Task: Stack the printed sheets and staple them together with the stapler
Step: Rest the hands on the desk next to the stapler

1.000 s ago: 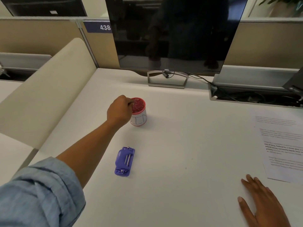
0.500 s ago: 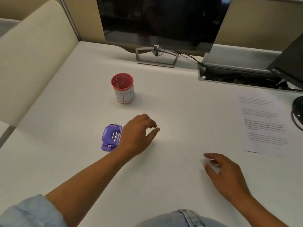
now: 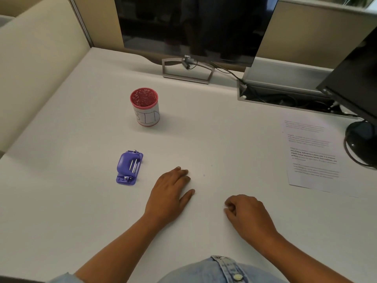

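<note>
A small purple stapler (image 3: pixel 129 168) lies flat on the white desk (image 3: pixel 204 129), left of centre. Printed sheets (image 3: pixel 311 154) lie at the right side of the desk, far from both hands. My left hand (image 3: pixel 170 193) rests palm down on the desk, a little to the right of the stapler and not touching it, fingers extended and holding nothing. My right hand (image 3: pixel 247 214) sits on the desk near the front with its fingers curled in; nothing shows in it.
A red-rimmed white cup (image 3: pixel 145 107) stands behind the stapler. A dark monitor (image 3: pixel 193 27) on a stand is at the back, a second monitor's black base (image 3: pixel 362 146) at the right edge beside the sheets. A cable tray (image 3: pixel 285 97) runs along the back right.
My left hand drew back from the red cup to the desk beside the stapler. My right hand slid left toward the middle and curled its fingers. The view tilted down.
</note>
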`<state>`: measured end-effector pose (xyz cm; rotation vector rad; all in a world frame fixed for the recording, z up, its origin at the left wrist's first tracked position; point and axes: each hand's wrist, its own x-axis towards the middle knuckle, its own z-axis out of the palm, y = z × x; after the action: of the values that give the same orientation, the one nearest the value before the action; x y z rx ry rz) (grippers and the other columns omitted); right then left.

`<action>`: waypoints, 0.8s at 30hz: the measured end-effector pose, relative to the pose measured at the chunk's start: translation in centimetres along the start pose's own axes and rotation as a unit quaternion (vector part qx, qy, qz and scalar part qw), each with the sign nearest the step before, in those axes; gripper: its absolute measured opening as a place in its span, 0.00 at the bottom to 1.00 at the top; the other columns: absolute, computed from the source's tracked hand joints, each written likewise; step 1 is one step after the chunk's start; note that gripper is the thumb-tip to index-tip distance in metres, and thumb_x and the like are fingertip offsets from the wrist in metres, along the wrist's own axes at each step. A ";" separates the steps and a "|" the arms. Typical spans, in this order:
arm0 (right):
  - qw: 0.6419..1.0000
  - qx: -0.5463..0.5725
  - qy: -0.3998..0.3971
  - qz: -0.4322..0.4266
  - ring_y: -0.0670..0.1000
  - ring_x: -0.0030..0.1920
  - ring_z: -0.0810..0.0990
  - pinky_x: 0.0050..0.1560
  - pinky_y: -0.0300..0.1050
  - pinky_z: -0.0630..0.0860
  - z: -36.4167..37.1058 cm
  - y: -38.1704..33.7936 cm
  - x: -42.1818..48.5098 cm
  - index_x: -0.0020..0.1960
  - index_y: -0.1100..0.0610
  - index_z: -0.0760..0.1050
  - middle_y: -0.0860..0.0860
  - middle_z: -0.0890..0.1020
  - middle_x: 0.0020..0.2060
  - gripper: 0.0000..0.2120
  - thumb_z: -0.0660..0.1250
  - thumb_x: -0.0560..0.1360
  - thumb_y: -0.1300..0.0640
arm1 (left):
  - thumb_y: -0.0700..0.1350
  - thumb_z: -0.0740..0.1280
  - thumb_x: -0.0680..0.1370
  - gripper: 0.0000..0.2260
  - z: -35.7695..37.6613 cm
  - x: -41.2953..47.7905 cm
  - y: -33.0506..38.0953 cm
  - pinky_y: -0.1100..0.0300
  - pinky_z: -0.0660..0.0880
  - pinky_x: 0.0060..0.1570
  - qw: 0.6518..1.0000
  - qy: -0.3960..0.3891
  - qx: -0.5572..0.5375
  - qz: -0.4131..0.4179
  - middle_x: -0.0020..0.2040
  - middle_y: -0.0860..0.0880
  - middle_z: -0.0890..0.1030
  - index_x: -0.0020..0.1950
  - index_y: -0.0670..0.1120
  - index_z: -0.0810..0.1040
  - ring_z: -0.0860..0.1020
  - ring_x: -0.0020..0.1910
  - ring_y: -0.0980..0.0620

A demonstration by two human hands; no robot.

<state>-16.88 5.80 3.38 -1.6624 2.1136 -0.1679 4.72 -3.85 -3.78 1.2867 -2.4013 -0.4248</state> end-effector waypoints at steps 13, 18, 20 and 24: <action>0.991 -0.102 -0.074 0.034 0.50 0.36 0.80 0.37 0.45 0.79 -0.3 -1.8 2.2 0.41 0.57 0.79 0.49 0.82 0.36 0.09 0.61 0.73 0.57 | 0.57 0.62 0.78 0.16 0.1 -0.1 0.0 0.57 0.66 0.67 1.000 0.001 -0.001 -0.009 0.65 0.52 0.77 0.59 0.49 0.78 0.70 0.70 0.52; 0.983 -0.152 -0.102 0.028 0.49 0.29 0.69 0.28 0.43 0.63 -0.4 -2.6 2.8 0.35 0.56 0.70 0.48 0.74 0.30 0.04 0.60 0.68 0.59 | 0.57 0.62 0.78 0.16 0.2 -0.1 0.0 0.57 0.66 0.67 1.000 0.005 -0.004 -0.008 0.65 0.52 0.77 0.59 0.49 0.78 0.70 0.70 0.52; 0.989 -0.110 -0.099 0.030 0.49 0.31 0.74 0.31 0.45 0.70 -0.2 -2.4 2.9 0.35 0.56 0.72 0.47 0.77 0.31 0.04 0.61 0.66 0.56 | 0.57 0.62 0.78 0.16 0.2 -0.1 0.0 0.57 0.66 0.67 1.000 0.008 -0.005 -0.008 0.65 0.53 0.77 0.59 0.49 0.78 0.70 0.70 0.52; 0.989 0.068 -0.105 0.077 0.45 0.31 0.78 0.33 0.42 0.76 -0.7 -1.0 3.1 0.34 0.55 0.77 0.46 0.81 0.30 0.04 0.66 0.64 0.55 | 0.57 0.62 0.78 0.16 0.4 -0.1 -0.1 0.56 0.67 0.67 1.000 0.008 -0.003 -0.008 0.65 0.53 0.77 0.59 0.49 0.77 0.70 0.70 0.52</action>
<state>-16.82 2.47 3.53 -1.3690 2.0137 -0.0815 4.71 -3.80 -4.17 1.3027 -2.3760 -0.4236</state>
